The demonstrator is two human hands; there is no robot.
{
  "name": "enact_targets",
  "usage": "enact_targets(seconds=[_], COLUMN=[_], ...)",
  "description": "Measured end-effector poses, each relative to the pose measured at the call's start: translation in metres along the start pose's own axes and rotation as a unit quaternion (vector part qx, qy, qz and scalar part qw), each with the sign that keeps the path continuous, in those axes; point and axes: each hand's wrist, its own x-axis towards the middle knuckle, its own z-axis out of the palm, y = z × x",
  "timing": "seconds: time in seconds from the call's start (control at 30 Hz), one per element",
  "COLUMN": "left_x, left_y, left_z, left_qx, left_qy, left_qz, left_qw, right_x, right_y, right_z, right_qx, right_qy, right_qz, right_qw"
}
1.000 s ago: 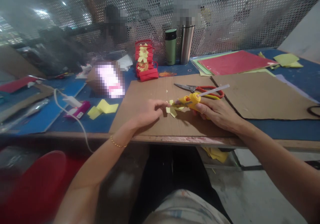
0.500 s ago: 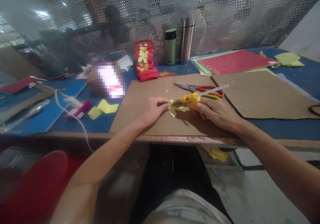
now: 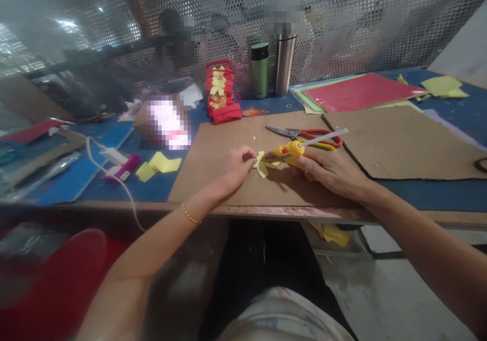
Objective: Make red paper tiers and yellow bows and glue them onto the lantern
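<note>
My right hand [image 3: 330,172] is wrapped round a yellow hot glue gun [image 3: 291,153], with a clear glue stick [image 3: 325,136] poking out of its back end. The gun's nozzle points left and meets a small yellow paper flower [image 3: 262,169] on the cardboard sheet [image 3: 213,143]. Thumb and fingers of my left hand [image 3: 239,164] are pinched at the flower's left edge. The nozzle partly covers the flower's middle. Just behind the gun lie scissors [image 3: 294,132] with red handles, their blades pointing left.
Yellow paper pieces [image 3: 160,163] and a purple power adapter [image 3: 122,168] with a white cable lie left. Behind stand a red paper craft [image 3: 222,95], a green tumbler [image 3: 259,72] and a steel flask [image 3: 285,67]. Red paper [image 3: 365,92] and a second cardboard [image 3: 411,143] lie right.
My left fingers have curled slightly and drawn a little back from the flower's petals. The glue gun and flower stay in nearly the same place.
</note>
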Motion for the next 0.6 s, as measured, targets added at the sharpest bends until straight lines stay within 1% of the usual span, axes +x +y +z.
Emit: enact_targets(seconds=[0.13,0.4,0.6], left_x=[0.0004,0.0015,0.001], left_y=[-0.0013,0.0034,0.0082], left_z=[0.0019,0.0042,0.0029], left_qx=[0.028,0.087,0.095], left_qy=[0.001,0.006,-0.006], left_qz=[0.004,0.001,-0.01], left_qw=[1.0,0.996,0.995], right_x=[0.0005,-0.0021,-0.0033], right_y=[-0.0014,-0.0025,-0.0019], right_z=[-0.0014,-0.0033,-0.0043], right_qx=[0.002,0.002,-0.007], right_qy=[-0.01,0.01,0.025], right_qz=[0.006,0.023,0.022], right_qw=[1.0,1.0,0.999])
